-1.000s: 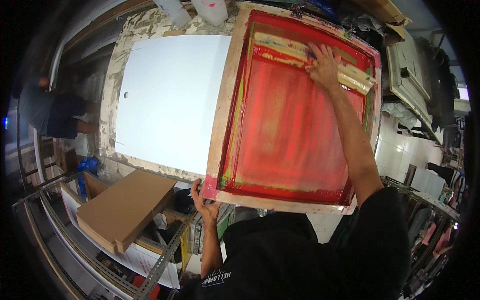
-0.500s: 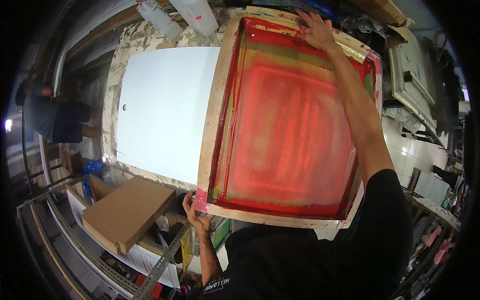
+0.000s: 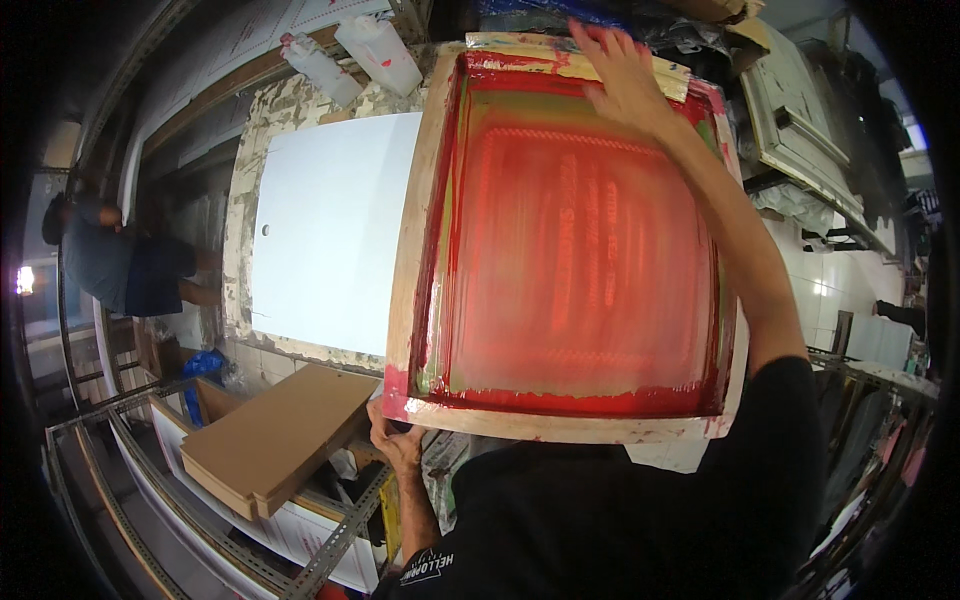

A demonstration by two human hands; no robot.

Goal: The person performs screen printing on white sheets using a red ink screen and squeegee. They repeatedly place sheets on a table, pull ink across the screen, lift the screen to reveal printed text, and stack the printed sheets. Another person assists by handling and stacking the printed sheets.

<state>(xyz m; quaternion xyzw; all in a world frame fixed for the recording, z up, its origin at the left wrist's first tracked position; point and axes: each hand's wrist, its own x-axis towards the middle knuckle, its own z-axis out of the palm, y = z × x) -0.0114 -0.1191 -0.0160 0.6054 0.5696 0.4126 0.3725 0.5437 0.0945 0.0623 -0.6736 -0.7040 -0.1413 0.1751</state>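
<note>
A wooden-framed printing screen (image 3: 575, 250), its mesh coated in wet red ink, fills the middle of the view. My left hand (image 3: 402, 445) grips the frame's near left corner, thumb and fingers closed around the edge. Along the far edge of the screen lies a long yellowish wooden bar (image 3: 520, 55), which looks like a squeegee handle. My right hand (image 3: 628, 85) reaches over that bar with its fingers stretched apart, slightly smeared by motion. A white sheet (image 3: 325, 230) lies on the worn table, partly covered by the screen's left side.
Two whitish plastic bottles, one of them a jug (image 3: 380, 55), stand behind the sheet. Brown cardboard (image 3: 280, 435) lies over a metal-framed rack (image 3: 345, 525) at the near left. Another person (image 3: 125, 255) is at the far left. A white-topped bench (image 3: 800, 130) stands right.
The whole view has shifted a little, and the screen now appears slightly further left. My right hand's thumb has moved off the bar toward the mesh. My left hand keeps hold of the corner.
</note>
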